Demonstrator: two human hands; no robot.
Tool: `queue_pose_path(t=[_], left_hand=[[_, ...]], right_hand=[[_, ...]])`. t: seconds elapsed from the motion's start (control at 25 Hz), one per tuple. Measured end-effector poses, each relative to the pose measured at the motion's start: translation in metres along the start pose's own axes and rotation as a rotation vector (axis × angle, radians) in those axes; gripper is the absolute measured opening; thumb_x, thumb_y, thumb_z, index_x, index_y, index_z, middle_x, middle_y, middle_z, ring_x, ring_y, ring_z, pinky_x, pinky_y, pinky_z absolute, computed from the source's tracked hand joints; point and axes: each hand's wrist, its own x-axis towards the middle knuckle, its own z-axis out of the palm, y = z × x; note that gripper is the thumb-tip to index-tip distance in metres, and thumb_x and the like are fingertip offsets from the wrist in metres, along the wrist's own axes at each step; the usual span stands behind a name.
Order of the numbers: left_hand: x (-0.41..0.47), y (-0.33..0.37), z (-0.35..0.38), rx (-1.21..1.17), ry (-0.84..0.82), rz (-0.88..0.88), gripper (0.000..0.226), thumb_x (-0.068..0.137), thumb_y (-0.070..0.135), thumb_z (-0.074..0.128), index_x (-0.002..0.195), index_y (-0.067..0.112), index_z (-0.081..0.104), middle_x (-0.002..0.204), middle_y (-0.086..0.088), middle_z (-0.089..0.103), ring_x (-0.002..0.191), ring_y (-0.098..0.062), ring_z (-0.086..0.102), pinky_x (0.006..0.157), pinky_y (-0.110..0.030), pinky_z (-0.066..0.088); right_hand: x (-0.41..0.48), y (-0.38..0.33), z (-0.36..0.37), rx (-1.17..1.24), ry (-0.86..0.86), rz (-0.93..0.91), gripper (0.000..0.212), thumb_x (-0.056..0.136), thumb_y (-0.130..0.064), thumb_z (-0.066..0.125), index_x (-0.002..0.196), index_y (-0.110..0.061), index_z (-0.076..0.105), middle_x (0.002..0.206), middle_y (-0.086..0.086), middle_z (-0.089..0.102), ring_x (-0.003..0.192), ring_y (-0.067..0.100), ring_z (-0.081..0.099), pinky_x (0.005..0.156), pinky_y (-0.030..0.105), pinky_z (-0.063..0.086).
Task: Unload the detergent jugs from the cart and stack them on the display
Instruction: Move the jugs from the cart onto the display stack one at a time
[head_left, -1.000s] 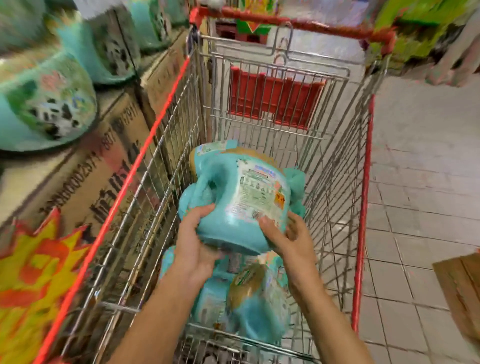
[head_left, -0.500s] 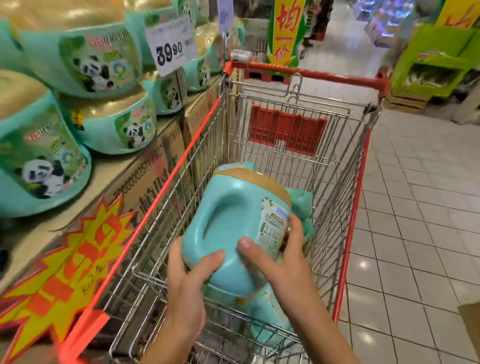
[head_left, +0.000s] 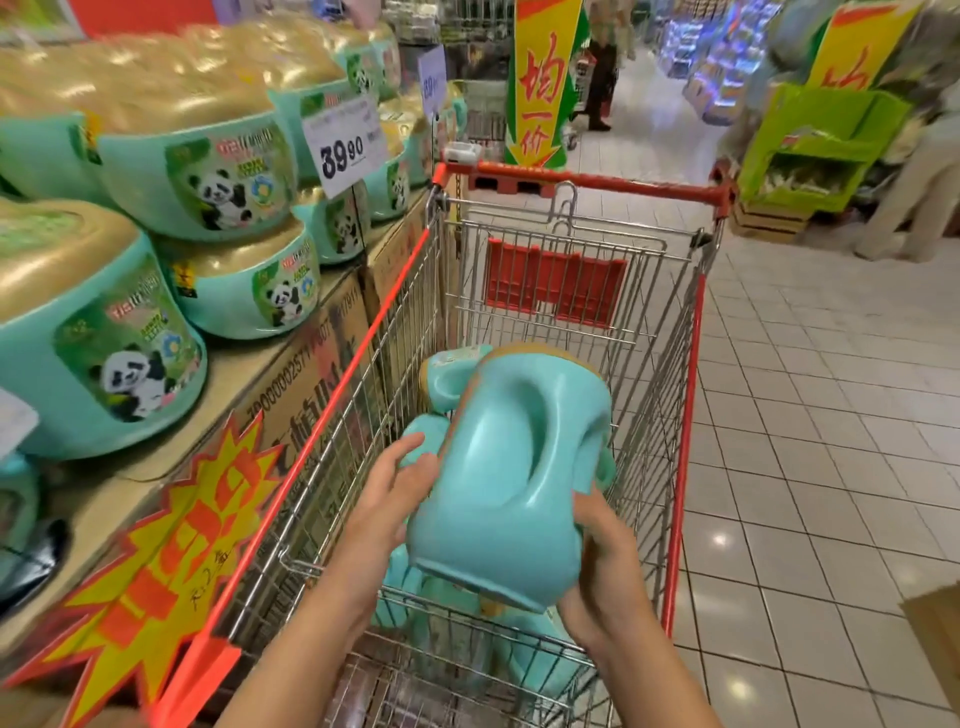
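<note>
Carrying one teal detergent jug (head_left: 511, 467) in both hands, clear above the basket of one wire shopping cart (head_left: 582, 183). Plain back face toward the camera, gold-banded top pointing away, base nearest. Pressing the left hand (head_left: 389, 493) against the jug's left side, fingers nearly straight and spread. Cupping the right hand (head_left: 602, 571) round the lower right corner, thumb up along the side, other fingers tucked under and out of sight.

Beneath the held jug, lying in the basket: at least two spare jugs (head_left: 415, 592) of the same teal. Cannot give a full count, with most of them covered. At the far end of the cart, one red seat flap (head_left: 553, 288) folded against the wire, below the one red push bar.

Just left of the cart, close along its rim: the display (head_left: 171, 457), built on a row of brown cardboard cartons (head_left: 306, 374). On top, stacked jugs (head_left: 218, 182) in at least two tiers. Counting six panda labels facing out; farther ones too blurred to count. Two white price cards, the nearer price card (head_left: 343, 145) reading 39.90, the farther price card (head_left: 432, 85) unreadable. One yellow-and-red starburst sign (head_left: 156, 561) against the carton front.

Beyond the cart: one yellow banner (head_left: 537, 78) with red characters, a second banner (head_left: 857, 47) at upper right over one green stand (head_left: 815, 140). Pale tiled floor (head_left: 831, 415) on the right. Two other people: one distant shopper (head_left: 602, 67) down the aisle, and one pair of legs (head_left: 914, 208) at the right edge.
</note>
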Motion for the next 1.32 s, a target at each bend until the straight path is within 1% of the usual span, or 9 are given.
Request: queue_pose_path(t=[0.08, 0.2, 0.4, 0.52, 0.64, 0.8, 0.96, 1.08, 1.32], left_hand=[[0.005, -0.004, 0.010, -0.232, -0.072, -0.231, 0.073, 0.057, 0.059, 0.084, 0.116, 0.017, 0.072, 0.121, -0.012, 0.069, 0.097, -0.023, 0.071, 0.077, -0.034, 0.058], [0.000, -0.012, 0.008, -0.536, -0.111, -0.324, 0.094, 0.028, 0.056, 0.095, 0.109, 0.012, 0.075, 0.113, -0.018, 0.071, 0.096, -0.031, 0.071, 0.075, -0.040, 0.058], [-0.010, -0.012, 0.009, -0.535, 0.052, -0.159, 0.080, 0.046, 0.055, 0.090, 0.115, 0.020, 0.072, 0.112, -0.011, 0.073, 0.097, -0.027, 0.072, 0.071, -0.039, 0.060], [-0.023, -0.004, 0.001, -0.320, 0.219, 0.030, 0.069, 0.058, 0.048, 0.088, 0.120, 0.034, 0.062, 0.111, -0.006, 0.074, 0.094, -0.026, 0.073, 0.068, -0.039, 0.060], [-0.043, 0.005, -0.013, -0.221, 0.280, 0.127, 0.074, 0.052, 0.063, 0.085, 0.118, 0.042, 0.061, 0.111, -0.001, 0.073, 0.092, -0.025, 0.073, 0.065, -0.035, 0.060], [-0.070, 0.011, -0.031, -0.248, 0.197, 0.161, 0.085, 0.051, 0.063, 0.085, 0.129, 0.049, 0.053, 0.120, 0.000, 0.070, 0.102, -0.028, 0.071, 0.074, -0.043, 0.060], [-0.104, 0.000, -0.035, -0.304, 0.357, 0.183, 0.069, 0.061, 0.057, 0.081, 0.125, 0.054, 0.054, 0.121, 0.002, 0.070, 0.104, -0.028, 0.070, 0.077, -0.047, 0.059], [-0.137, -0.012, -0.028, -0.422, 0.585, 0.220, 0.061, 0.065, 0.047, 0.083, 0.122, 0.044, 0.060, 0.116, -0.007, 0.072, 0.098, -0.034, 0.071, 0.073, -0.052, 0.058], [-0.227, -0.020, -0.011, -0.457, 0.913, 0.358, 0.058, 0.069, 0.044, 0.079, 0.123, 0.036, 0.062, 0.117, -0.010, 0.071, 0.100, -0.034, 0.070, 0.072, -0.047, 0.059]], right_hand=[[-0.011, 0.005, -0.002, 0.039, -0.069, 0.022, 0.036, 0.060, -0.004, 0.062, 0.094, -0.008, 0.070, 0.075, 0.007, 0.071, 0.064, 0.019, 0.068, 0.055, 0.029, 0.055], [-0.024, 0.004, 0.003, -0.037, -0.145, 0.042, 0.049, 0.063, -0.007, 0.065, 0.112, -0.012, 0.067, 0.089, 0.007, 0.073, 0.075, 0.019, 0.071, 0.062, 0.029, 0.056], [-0.021, -0.015, 0.015, -0.641, 0.068, -0.012, 0.046, 0.087, -0.041, 0.060, 0.133, -0.036, 0.054, 0.138, -0.002, 0.057, 0.123, 0.017, 0.056, 0.104, 0.046, 0.045], [-0.029, -0.010, 0.022, -0.631, 0.010, -0.081, 0.065, 0.072, -0.062, 0.066, 0.132, -0.042, 0.052, 0.131, -0.009, 0.061, 0.117, 0.015, 0.061, 0.092, 0.039, 0.052], [-0.031, 0.008, 0.027, -0.514, 0.106, -0.105, 0.041, 0.073, -0.036, 0.078, 0.113, -0.029, 0.068, 0.110, 0.007, 0.072, 0.096, 0.024, 0.069, 0.073, 0.037, 0.057], [-0.031, 0.024, 0.033, -0.355, 0.125, -0.035, 0.024, 0.080, -0.022, 0.065, 0.102, -0.022, 0.074, 0.102, 0.020, 0.072, 0.091, 0.036, 0.065, 0.086, 0.058, 0.051], [-0.037, 0.036, 0.042, -0.494, -0.037, -0.043, 0.030, 0.075, -0.030, 0.070, 0.105, -0.029, 0.073, 0.104, 0.012, 0.073, 0.096, 0.036, 0.068, 0.089, 0.055, 0.049], [-0.042, 0.047, 0.047, -0.582, -0.212, -0.005, 0.039, 0.076, -0.029, 0.070, 0.113, -0.018, 0.069, 0.109, 0.019, 0.069, 0.106, 0.043, 0.063, 0.093, 0.060, 0.045], [-0.080, 0.063, 0.074, -0.649, -0.573, 0.222, 0.044, 0.066, -0.032, 0.073, 0.107, -0.015, 0.068, 0.107, 0.037, 0.057, 0.084, 0.034, 0.061, 0.082, 0.061, 0.049]])
